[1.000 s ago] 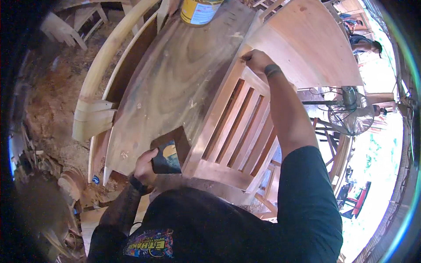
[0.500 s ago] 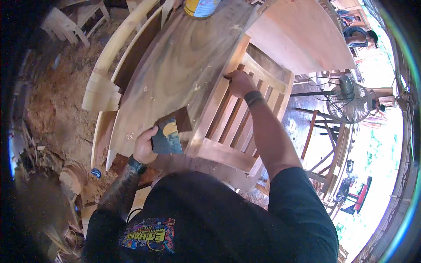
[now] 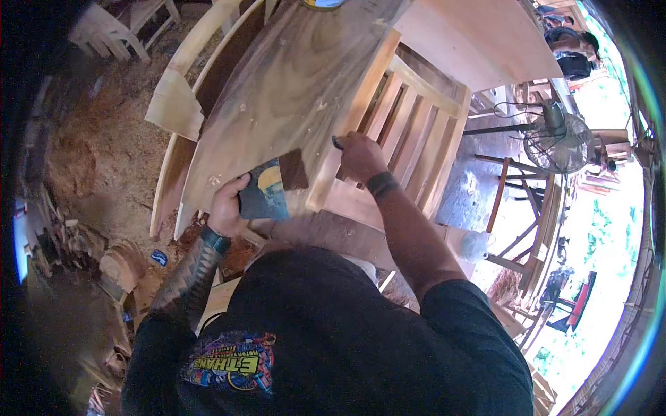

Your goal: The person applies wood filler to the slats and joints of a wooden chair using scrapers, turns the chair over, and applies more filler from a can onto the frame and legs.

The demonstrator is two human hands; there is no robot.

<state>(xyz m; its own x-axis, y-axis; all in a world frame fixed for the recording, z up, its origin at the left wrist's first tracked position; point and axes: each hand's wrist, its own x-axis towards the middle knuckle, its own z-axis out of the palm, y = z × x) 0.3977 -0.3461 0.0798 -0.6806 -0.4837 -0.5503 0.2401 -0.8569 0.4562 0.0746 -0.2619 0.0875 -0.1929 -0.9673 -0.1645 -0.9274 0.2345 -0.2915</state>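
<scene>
My left hand (image 3: 227, 206) grips a dark flat sheet (image 3: 265, 193) with a yellowish and blue patch, its thumb on top. A brown rectangular piece (image 3: 294, 168) lies by the sheet's right edge. My right hand (image 3: 360, 157) is closed at the left rail of a slatted wooden frame (image 3: 374, 87), with a small dark thing at its fingertips that I cannot make out. Under the sheet and along the frame lies a wide, grained wooden board (image 3: 277, 90) with small light chips on it.
A yellow can (image 3: 323, 3) stands at the board's far end. Curved wooden parts (image 3: 173, 104) are at the left. Beyond the frame are a pale curved panel (image 3: 479, 41), a standing fan (image 3: 558, 139) and people (image 3: 572, 48) at the upper right.
My right hand has moved down along the frame's rail, toward my body. My left hand still holds the dark sheet. The view has shifted, and more of the slatted frame's far end shows.
</scene>
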